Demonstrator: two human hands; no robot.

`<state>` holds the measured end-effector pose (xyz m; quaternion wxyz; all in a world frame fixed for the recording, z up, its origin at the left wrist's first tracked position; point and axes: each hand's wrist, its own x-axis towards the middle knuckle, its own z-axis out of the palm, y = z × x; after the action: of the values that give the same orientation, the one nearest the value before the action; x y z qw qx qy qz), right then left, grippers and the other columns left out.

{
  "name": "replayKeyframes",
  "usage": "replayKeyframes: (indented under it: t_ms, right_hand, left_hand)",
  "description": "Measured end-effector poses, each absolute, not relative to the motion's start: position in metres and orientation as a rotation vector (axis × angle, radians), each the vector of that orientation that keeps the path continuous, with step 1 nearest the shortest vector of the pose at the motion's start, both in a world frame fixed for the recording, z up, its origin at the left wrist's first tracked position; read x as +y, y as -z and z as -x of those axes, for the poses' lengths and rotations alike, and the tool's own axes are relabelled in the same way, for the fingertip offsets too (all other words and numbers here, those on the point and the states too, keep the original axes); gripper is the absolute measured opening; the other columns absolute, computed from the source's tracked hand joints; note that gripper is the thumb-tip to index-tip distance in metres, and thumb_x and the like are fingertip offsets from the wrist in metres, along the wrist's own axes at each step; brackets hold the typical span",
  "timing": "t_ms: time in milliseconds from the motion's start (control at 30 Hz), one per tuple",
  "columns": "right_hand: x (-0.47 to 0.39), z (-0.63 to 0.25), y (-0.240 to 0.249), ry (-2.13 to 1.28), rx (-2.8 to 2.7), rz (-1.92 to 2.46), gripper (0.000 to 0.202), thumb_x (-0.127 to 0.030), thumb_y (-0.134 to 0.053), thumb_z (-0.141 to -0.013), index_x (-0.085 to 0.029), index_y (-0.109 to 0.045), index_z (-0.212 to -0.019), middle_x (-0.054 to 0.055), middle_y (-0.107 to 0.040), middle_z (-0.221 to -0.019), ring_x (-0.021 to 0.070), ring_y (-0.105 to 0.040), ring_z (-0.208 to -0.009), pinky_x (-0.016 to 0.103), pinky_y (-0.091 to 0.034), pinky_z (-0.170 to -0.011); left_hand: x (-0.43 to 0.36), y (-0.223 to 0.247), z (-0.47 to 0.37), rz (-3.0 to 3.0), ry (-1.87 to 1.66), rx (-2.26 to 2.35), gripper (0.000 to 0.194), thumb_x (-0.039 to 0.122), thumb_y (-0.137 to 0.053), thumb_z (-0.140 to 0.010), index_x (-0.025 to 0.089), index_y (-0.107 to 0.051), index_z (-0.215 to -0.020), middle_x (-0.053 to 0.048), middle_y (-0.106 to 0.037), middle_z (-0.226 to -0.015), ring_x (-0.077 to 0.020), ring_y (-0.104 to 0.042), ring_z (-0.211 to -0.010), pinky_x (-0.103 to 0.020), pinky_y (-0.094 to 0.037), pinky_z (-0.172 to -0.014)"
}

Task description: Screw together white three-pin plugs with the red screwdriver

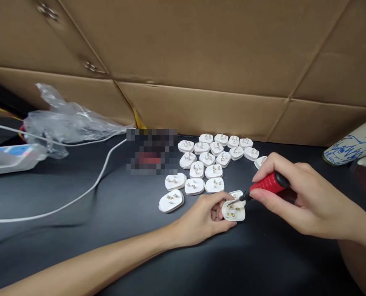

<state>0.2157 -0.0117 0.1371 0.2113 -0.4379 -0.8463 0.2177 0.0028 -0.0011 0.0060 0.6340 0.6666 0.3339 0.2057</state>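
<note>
At five o'clock, my left fingers [219,197] gripped a plug [240,217]; right fingers [267,165] held a screwdriver [267,184], apparently screwing. The next turn likely needed steadiness.

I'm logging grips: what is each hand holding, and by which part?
The right hand holds a red-and-black screwdriver by its handle; the left hand holds a rounded white plastic plug part by its edge.

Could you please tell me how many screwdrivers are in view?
1: the red-handled screwdriver in the right hand. The pixelated patch beside the white plugs could hide others.
</note>
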Motion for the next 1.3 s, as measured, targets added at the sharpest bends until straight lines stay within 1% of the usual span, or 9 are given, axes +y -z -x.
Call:
replayKeyframes:
  t_ms: [167,433,633,800,900,967,1067,1167,1300]
  right_hand:
    - [-0.012,-0.221,-0.139,-0.579,-2.443,1.162,0.01,-0.02,-0.059,-0.092,-0.023,-0.05,-0.092,-0.005,-0.06,-0.073,0.0081,-0.055,-0.055,0.018,-0.036,-0.042]
    - [-0.021,-0.213,-0.141,-0.336,-2.346,1.232,0.014,-0.026,-0.057,-0.095,-0.023,-0.05,-0.084,-0.009,-0.051,-0.056,0.0067,-0.041,-0.039,0.022,-0.032,-0.041]
    - [-0.016,-0.221,-0.141,-0.333,-2.533,1.095,0.007,-0.02,-0.052,-0.097,-0.021,-0.051,-0.104,0.002,-0.067,-0.091,0.0131,-0.065,-0.073,0.023,-0.047,-0.065]
    - [-0.015,-0.219,-0.139,-0.204,-2.425,1.221,0.009,-0.027,-0.053,-0.098,-0.021,-0.05,-0.091,-0.005,-0.064,-0.068,0.0108,-0.059,-0.053,0.024,-0.04,-0.052]
    - [-0.017,-0.218,-0.141,-0.263,-2.495,1.198,0.001,-0.021,-0.05,-0.097,-0.022,-0.05,-0.098,-0.003,-0.068,-0.08,0.0114,-0.063,-0.061,0.024,-0.043,-0.057]
    - [-0.017,-0.218,-0.142,-0.289,-2.528,1.183,0.012,-0.018,-0.049,-0.095,-0.022,-0.05,-0.106,0.0,-0.07,-0.092,0.0134,-0.066,-0.071,0.025,-0.046,-0.063]
    - [-0.015,-0.218,-0.14,-0.251,-2.463,1.233,0.003,-0.021,-0.05,-0.096,-0.022,-0.051,-0.098,-0.002,-0.069,-0.081,0.0128,-0.064,-0.062,0.025,-0.044,-0.058]
    - [-0.013,-0.218,-0.139,-0.25,-2.426,1.235,0.011,-0.025,-0.051,-0.099,-0.022,-0.049,-0.088,-0.006,-0.063,-0.066,0.0092,-0.056,-0.049,0.022,-0.039,-0.05]
    - [-0.015,-0.222,-0.141,-0.311,-2.541,1.085,0.006,-0.023,-0.051,-0.099,-0.021,-0.05,-0.093,-0.004,-0.063,-0.076,0.0099,-0.059,-0.059,0.022,-0.043,-0.057]
  left_hand:
    - [-0.001,-0.005,-0.002,-1.502,-0.459,0.723,0.027,0.026,-0.068,-0.086,0.018,-0.062,-0.111,0.005,-0.055,-0.068,-0.0111,-0.051,-0.059,-0.021,-0.039,-0.053]
    - [0.0,-0.009,-0.001,-1.585,-0.445,0.689,0.035,0.028,-0.073,-0.083,0.017,-0.065,-0.115,0.001,-0.061,-0.08,-0.0103,-0.047,-0.061,-0.021,-0.041,-0.056]
    - [0.002,-0.007,0.001,-1.515,-0.428,0.708,0.031,0.028,-0.072,-0.084,0.017,-0.062,-0.111,0.004,-0.055,-0.076,-0.0102,-0.047,-0.061,-0.021,-0.038,-0.055]
    - [0.003,-0.006,0.0,-1.518,-0.43,0.705,0.031,0.027,-0.074,-0.083,0.017,-0.062,-0.11,0.004,-0.054,-0.076,-0.0102,-0.047,-0.062,-0.021,-0.039,-0.057]
    - [0.002,-0.006,0.0,-1.461,-0.461,0.711,0.029,0.025,-0.074,-0.083,0.017,-0.061,-0.107,0.004,-0.055,-0.076,-0.01,-0.048,-0.063,-0.02,-0.039,-0.056]
    - [0.002,-0.005,0.0,-1.416,-0.479,0.707,0.029,0.024,-0.073,-0.084,0.017,-0.059,-0.108,0.003,-0.057,-0.079,-0.0099,-0.05,-0.064,-0.02,-0.04,-0.056]
    - [0.002,-0.003,0.001,-1.433,-0.473,0.704,0.03,0.025,-0.074,-0.083,0.018,-0.06,-0.108,0.003,-0.058,-0.081,-0.011,-0.052,-0.067,-0.021,-0.042,-0.06]
    - [0.002,-0.002,0.001,-1.454,-0.451,0.715,0.031,0.029,-0.074,-0.084,0.017,-0.06,-0.109,0.003,-0.058,-0.08,-0.0121,-0.053,-0.069,-0.023,-0.043,-0.062]
    - [0.002,-0.004,0.001,-1.432,-0.444,0.708,0.031,0.027,-0.074,-0.083,0.016,-0.06,-0.109,0.003,-0.056,-0.079,-0.011,-0.048,-0.066,-0.022,-0.039,-0.059]
